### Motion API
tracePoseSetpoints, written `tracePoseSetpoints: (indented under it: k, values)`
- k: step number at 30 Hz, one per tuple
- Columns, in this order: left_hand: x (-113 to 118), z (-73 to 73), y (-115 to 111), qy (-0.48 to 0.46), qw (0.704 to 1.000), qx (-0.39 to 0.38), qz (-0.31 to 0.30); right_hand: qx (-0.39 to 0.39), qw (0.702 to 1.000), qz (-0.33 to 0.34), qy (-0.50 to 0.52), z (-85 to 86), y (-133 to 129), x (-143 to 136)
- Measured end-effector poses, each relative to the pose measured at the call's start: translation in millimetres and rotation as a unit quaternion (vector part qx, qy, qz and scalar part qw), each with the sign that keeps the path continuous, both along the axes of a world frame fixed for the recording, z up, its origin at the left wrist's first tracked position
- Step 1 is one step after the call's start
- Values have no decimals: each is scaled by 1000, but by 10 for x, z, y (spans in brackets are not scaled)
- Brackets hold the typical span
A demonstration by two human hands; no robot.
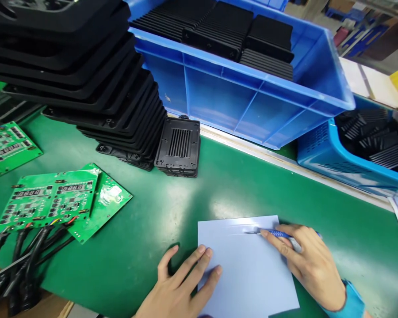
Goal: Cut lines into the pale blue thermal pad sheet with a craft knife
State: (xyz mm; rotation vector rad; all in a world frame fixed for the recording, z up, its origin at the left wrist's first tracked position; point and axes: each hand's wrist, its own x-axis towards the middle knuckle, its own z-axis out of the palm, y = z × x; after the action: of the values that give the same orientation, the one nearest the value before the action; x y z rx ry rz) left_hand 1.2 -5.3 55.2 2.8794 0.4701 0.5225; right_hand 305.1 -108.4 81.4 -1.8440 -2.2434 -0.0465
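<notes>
A pale blue sheet (248,269) lies flat on the green mat (159,207) near the front edge. My left hand (179,282) presses its fingertips on the sheet's left edge, palm down. My right hand (311,260) grips a blue-handled blade tool (272,232) whose tip touches the sheet near its top edge. A blue wristband is on my right wrist.
Several green circuit boards (53,198) with black cables (20,260) lie at the left. A tall stack of black plastic housings (86,75) and a short stack of vented covers (179,148) stand behind. Blue crates (252,101) of black parts line the back and right (361,150).
</notes>
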Motion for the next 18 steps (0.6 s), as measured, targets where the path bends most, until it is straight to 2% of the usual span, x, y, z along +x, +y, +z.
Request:
tracePoseSetpoints:
  k: [5,12,18]
  values:
    - [0,10,-8,-11,1000,-9,8,10,1000,4,-3,14,-34,123]
    - [-3,-12,-6,-19,1000,-13,9,32,998,14,-48,121,-15,314]
    - [3,-24,-10,-18,1000,-16,15,23,998,9,-66,105,-159,532]
